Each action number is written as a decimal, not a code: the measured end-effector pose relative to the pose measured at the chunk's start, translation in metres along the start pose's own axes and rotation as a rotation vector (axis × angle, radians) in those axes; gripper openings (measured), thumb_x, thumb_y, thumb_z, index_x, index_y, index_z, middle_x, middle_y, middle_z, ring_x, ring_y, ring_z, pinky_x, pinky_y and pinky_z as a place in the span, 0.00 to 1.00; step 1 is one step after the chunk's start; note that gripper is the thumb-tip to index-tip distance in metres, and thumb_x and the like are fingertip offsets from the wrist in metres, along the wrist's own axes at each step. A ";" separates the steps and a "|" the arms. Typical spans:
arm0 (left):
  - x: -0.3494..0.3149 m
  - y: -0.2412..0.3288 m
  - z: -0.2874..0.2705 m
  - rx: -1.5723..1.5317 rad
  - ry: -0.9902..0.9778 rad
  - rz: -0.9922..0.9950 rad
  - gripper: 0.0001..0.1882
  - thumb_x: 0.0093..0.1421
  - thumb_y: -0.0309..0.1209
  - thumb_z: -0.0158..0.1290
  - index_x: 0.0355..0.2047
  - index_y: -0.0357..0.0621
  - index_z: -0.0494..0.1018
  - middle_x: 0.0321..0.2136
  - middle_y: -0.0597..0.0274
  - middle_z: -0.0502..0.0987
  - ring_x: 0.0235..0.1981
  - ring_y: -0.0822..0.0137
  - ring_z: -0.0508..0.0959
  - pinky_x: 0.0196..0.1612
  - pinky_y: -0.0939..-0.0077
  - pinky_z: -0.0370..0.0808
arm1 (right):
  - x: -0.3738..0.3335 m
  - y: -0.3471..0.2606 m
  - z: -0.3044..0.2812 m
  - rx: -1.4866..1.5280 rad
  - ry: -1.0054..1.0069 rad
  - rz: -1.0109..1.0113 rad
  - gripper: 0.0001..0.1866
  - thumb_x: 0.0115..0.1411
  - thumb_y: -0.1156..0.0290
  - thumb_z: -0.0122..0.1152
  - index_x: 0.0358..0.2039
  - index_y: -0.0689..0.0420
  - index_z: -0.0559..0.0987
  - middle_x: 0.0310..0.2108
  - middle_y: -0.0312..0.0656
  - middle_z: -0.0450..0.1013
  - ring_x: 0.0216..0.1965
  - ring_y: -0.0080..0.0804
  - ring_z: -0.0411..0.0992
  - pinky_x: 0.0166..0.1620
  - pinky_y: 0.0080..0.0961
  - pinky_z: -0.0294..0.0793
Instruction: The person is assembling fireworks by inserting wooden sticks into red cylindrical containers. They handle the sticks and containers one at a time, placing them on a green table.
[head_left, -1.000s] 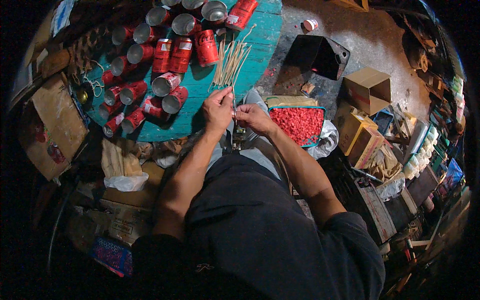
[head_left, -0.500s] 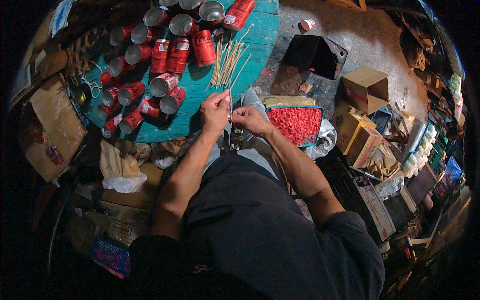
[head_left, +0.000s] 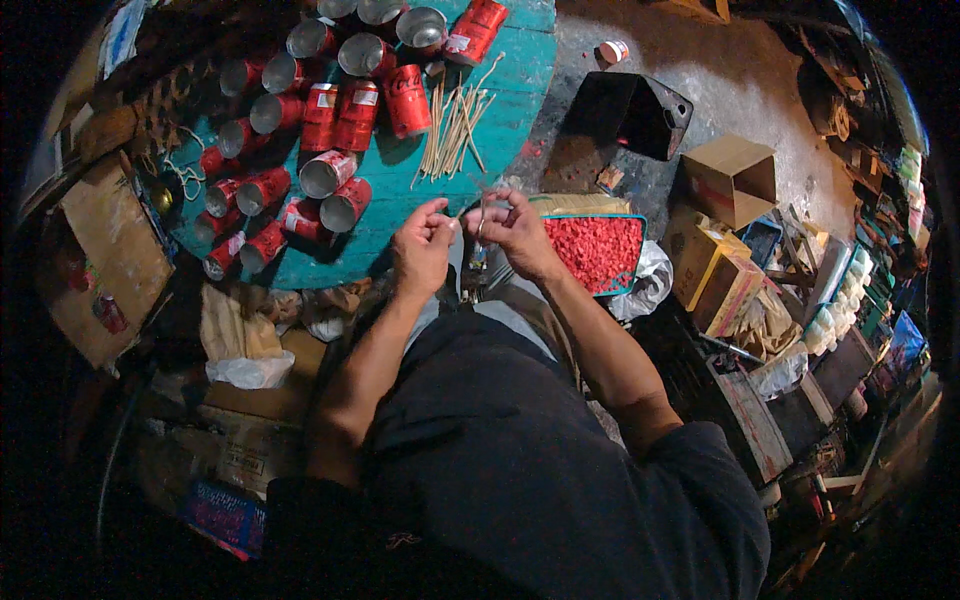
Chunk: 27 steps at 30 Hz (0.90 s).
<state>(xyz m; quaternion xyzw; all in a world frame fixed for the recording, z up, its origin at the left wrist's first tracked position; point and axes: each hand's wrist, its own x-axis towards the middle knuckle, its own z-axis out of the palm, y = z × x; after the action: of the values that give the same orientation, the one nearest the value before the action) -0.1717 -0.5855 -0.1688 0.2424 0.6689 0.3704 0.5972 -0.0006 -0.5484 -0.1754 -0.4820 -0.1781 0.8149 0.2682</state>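
Fingers (head_left: 440, 222) pinch a thin stick (head_left: 481, 215) beside the table's edge (head_left: 400, 262).

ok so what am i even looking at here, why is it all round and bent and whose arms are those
This is one picture from a wide fisheye camera worn on a person's head, looking down; that lens bends straight edges and darkens the corners. The arms coming up from the bottom are the wearer's own. The left hand and right hand meet at the edge of a teal table, pinching something thin between the fingers; it is too small to tell what. On the table lie many red cans and a bundle of thin sticks. Beside the right hand sits a tray of red bits. Cardboard boxes and clutter lie on the floor around.
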 end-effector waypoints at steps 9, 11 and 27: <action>-0.030 -0.004 -0.023 0.323 -0.008 0.073 0.09 0.59 0.23 0.55 0.39 0.33 0.78 0.25 0.58 0.79 0.24 0.70 0.79 0.29 0.74 0.75 | 0.025 -0.024 -0.004 -0.287 0.261 -0.297 0.20 0.55 0.77 0.68 0.44 0.64 0.68 0.31 0.38 0.77 0.33 0.23 0.75 0.37 0.21 0.75; -0.035 -0.009 -0.035 0.328 0.032 0.043 0.08 0.60 0.24 0.55 0.39 0.33 0.78 0.25 0.58 0.79 0.23 0.70 0.79 0.28 0.74 0.75 | 0.032 -0.026 -0.003 -0.360 0.289 -0.355 0.19 0.54 0.78 0.68 0.43 0.62 0.69 0.37 0.41 0.76 0.38 0.25 0.75 0.42 0.23 0.76; -0.003 0.002 0.001 0.233 0.004 0.219 0.08 0.62 0.27 0.56 0.38 0.34 0.79 0.28 0.62 0.79 0.23 0.75 0.77 0.24 0.79 0.74 | 0.034 -0.023 0.009 -0.065 0.375 -0.357 0.23 0.52 0.79 0.70 0.43 0.63 0.66 0.27 0.39 0.77 0.29 0.21 0.75 0.33 0.19 0.73</action>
<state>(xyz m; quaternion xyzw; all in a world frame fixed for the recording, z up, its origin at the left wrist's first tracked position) -0.1701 -0.5864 -0.1648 0.3807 0.6783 0.3536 0.5196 -0.0164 -0.5098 -0.1823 -0.5942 -0.2336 0.6447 0.4204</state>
